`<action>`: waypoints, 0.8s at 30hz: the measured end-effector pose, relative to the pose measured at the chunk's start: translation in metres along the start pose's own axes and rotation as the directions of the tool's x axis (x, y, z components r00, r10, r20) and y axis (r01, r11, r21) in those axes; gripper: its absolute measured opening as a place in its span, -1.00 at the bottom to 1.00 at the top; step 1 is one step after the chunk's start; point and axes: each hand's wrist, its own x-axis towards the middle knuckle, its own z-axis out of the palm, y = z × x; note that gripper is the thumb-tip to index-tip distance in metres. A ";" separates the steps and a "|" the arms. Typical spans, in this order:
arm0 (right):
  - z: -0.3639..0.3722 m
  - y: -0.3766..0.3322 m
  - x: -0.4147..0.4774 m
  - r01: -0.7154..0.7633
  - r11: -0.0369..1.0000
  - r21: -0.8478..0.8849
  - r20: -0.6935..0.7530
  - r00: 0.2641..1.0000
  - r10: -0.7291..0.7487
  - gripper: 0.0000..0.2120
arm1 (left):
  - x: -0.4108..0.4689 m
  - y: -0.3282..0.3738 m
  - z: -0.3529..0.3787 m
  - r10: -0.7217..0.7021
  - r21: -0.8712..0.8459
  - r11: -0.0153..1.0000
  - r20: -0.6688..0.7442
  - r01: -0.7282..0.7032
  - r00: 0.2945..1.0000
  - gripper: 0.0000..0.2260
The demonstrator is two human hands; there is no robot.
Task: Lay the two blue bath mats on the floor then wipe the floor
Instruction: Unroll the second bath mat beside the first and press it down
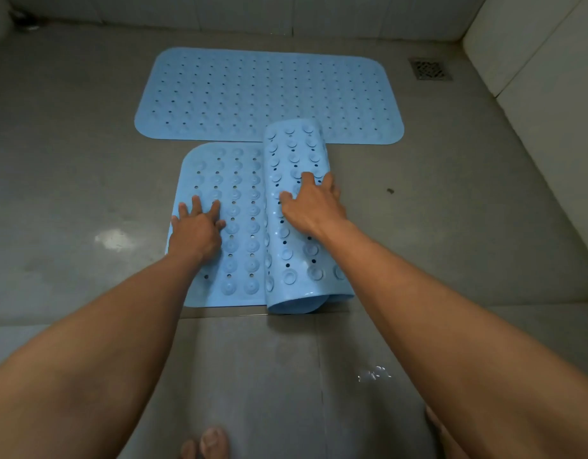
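The first mat (269, 94) lies flat near the floor's (71, 144) far edge; just before it the left hand (196, 228), fingers flat and spread, pins the second mat (241, 260) so the right hand (314, 208), fingers open on the roll (296, 150), can push it flat

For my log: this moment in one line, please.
far mat: flat; near mat: half unrolled; left hand: presses it; right hand: on roll

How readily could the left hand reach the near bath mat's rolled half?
Probably yes: the left hand presses the flat half of the near bath mat; only bare mat separates it from the rolled half, where the right hand rests.
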 end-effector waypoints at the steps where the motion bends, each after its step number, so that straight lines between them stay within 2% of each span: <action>1: 0.002 -0.002 -0.001 -0.014 1.000 -0.024 0.004 1.000 0.014 -0.24 | 0.001 0.005 -0.001 -0.007 0.007 1.000 -0.011 0.007 1.000 -0.48; 4: 0.009 -0.005 -0.004 -0.013 0.998 -0.060 0.016 1.000 0.014 0.07 | 0.000 0.023 0.003 0.037 -0.077 0.996 -0.041 -0.040 0.998 -0.43; 7: 0.012 -0.006 -0.004 -0.022 0.996 -0.086 -0.001 1.000 0.022 0.13 | -0.001 0.024 0.015 0.041 -0.131 0.991 0.003 -0.040 0.999 -0.41; 13: 0.013 -0.005 -0.003 -0.042 0.999 -0.015 -0.084 0.996 0.041 0.00 | 0.006 -0.006 0.011 0.018 -0.073 0.997 0.044 -0.015 0.999 -0.38; 17: 0.015 -0.006 -0.007 -0.001 1.000 0.001 -0.105 0.995 0.001 -0.24 | 0.006 -0.018 0.003 -0.046 -0.062 0.997 0.060 0.050 0.997 -0.42; 20: 0.020 -0.008 -0.009 0.012 0.996 -0.092 -0.105 0.994 -0.022 -0.35 | 0.001 -0.003 0.001 0.054 -0.037 0.998 -0.077 -0.057 0.996 -0.40; 22: 0.024 -0.006 -0.008 -0.009 0.993 -0.115 -0.111 0.994 -0.004 -0.22 | -0.005 0.014 0.005 0.127 -0.072 0.988 -0.130 -0.137 0.983 -0.46; 24: 0.025 0.001 -0.006 -0.034 0.992 -0.123 -0.103 0.994 0.021 0.02 | -0.008 0.027 0.011 0.094 -0.117 0.988 -0.096 -0.105 0.991 -0.48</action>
